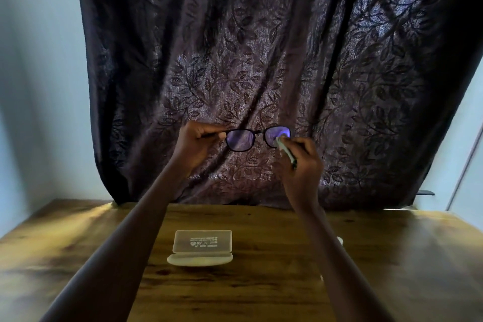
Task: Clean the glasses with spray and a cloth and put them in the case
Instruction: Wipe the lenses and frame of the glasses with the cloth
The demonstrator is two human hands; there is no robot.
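Wooden table (261, 295) with an open pale case (202, 246) near its middle

case (201, 248) on table (261, 295), glasses (257, 137) above, curtain (261, 47) behind

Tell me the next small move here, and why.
Probably rub the cloth across the lens it touches: the right hand pinches it there, the left hand holds the glasses up, and the case lies open.

Left grip (198, 138) and right grip (300, 162) raised, both clenched.
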